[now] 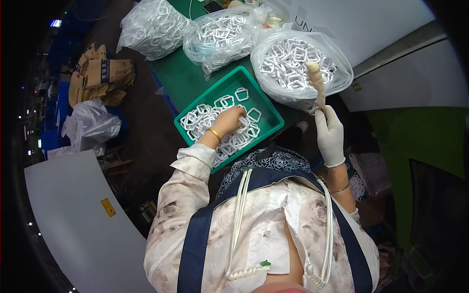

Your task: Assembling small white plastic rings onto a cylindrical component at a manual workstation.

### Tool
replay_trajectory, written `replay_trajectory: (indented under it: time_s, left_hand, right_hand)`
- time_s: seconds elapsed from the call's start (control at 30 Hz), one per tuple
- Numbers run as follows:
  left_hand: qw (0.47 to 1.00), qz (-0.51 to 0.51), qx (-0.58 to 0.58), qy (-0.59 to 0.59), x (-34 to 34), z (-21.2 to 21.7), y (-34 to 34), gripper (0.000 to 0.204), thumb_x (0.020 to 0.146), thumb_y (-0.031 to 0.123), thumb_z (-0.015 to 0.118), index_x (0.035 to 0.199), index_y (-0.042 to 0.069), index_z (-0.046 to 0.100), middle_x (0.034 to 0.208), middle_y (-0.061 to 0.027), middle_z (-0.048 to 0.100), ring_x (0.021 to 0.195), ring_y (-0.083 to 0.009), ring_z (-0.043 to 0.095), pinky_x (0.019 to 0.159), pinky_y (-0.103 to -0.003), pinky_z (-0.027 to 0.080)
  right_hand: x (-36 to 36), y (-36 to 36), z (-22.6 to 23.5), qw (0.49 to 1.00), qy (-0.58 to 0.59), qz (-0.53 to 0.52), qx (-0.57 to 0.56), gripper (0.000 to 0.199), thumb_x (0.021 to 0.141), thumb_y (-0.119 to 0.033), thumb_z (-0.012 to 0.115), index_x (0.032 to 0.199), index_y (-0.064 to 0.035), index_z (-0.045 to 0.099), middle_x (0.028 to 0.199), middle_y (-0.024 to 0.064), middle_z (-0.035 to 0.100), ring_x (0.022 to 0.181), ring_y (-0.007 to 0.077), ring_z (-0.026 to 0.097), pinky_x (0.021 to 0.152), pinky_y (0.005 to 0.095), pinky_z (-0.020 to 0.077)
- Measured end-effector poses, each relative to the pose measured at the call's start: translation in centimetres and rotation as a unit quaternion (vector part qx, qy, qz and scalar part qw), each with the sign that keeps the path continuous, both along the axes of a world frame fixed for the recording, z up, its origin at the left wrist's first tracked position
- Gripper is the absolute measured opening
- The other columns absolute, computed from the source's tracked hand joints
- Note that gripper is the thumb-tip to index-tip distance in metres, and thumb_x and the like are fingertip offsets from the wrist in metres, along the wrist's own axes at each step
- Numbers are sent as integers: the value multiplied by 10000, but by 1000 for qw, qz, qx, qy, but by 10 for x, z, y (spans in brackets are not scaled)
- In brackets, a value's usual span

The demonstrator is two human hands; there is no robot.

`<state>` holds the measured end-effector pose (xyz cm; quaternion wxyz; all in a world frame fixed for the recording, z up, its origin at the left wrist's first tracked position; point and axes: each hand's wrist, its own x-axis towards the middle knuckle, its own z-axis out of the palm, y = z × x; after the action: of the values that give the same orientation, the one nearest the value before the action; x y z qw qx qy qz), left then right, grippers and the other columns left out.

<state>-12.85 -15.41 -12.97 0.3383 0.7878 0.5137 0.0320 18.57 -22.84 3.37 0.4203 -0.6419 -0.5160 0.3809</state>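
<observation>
Nearby, bags of rings crowd the green tray

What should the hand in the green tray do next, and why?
Probably pinch one white ring and lift it. The bare left hand already rests on the ring pile in the green tray, while the gloved right hand holds a tan stick upright over the open bag of rings.

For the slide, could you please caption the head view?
Bare left hand sorts white plastic square rings in green tray; gloved right hand holds a beige stick.
</observation>
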Motion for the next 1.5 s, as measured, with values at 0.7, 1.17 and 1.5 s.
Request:
replay_trajectory:
  time_s: [0.7,1.17,1.5]
  left_hand:
    - [906,192,205,-318,78,109,1,277,861,-73,541,1128,-13,586,1062,-186,567,967,-380,595,850,-411,497]
    - [423,190,-407,-787,127,134,-32,234,1037,127,592,1253,38,585,1126,-50,656,1045,-133,620,917,-285,508]
    - [950,40,213,-223,97,175,-16,483,770,-107,616,1228,43,638,1067,-120,655,1010,-323,659,863,-390,528]
  right_hand:
    - [-65,-1,-9,990,17,138,-2,246,1072,-200,481,1062,-1,626,820,119,617,731,186,596,712,315,475]
    - [-68,18,-6,965,256,32,35,380,890,-52,722,1203,-3,513,977,-8,549,808,15,478,689,200,443]
    - [-61,10,2,985,154,77,15,315,929,-25,659,1193,12,491,1012,34,604,923,74,592,776,253,500]
